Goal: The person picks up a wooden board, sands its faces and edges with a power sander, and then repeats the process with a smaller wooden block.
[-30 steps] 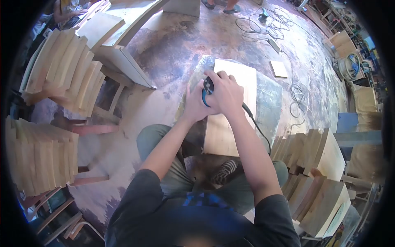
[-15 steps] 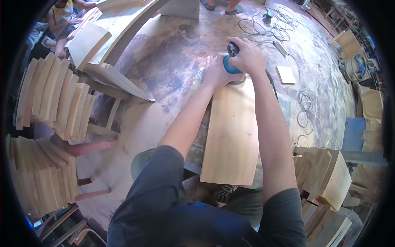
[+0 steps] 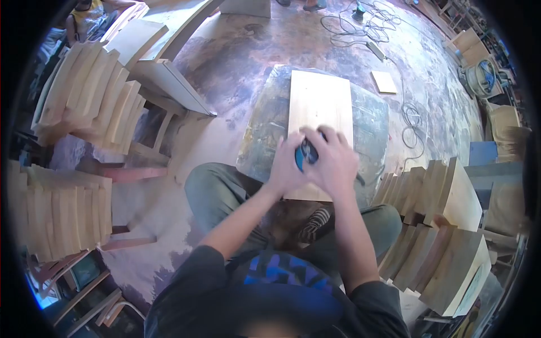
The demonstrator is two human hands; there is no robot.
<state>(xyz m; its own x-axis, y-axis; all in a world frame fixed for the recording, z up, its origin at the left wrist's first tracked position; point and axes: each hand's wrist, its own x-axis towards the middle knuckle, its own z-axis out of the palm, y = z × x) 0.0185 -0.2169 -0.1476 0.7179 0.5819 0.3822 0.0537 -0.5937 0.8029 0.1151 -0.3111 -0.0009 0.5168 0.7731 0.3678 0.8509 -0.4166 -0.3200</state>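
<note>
A pale wooden board (image 3: 320, 101) lies lengthwise in front of me on a worn, stained slab (image 3: 259, 127). On the board's near half sits a blue-and-black power sander (image 3: 307, 153), partly covered by my fingers. My left hand (image 3: 286, 168) wraps its left side, and my right hand (image 3: 336, 164) grips it from the top and right. The fingers are slightly smeared by motion. Beneath my hands the sander's pad is hidden.
Stacks of wooden boards stand at left (image 3: 84, 93), lower left (image 3: 65, 214) and right (image 3: 437, 242). A green tool (image 3: 359, 12) and coiled cords (image 3: 414, 124) lie on the floor near a small wooden square (image 3: 384, 82). Another person (image 3: 90, 22) sits at upper left.
Both hands have drawn the sander toward me, from the board's far end to its near half. My view has also shifted, showing more of the slab and my knees.
</note>
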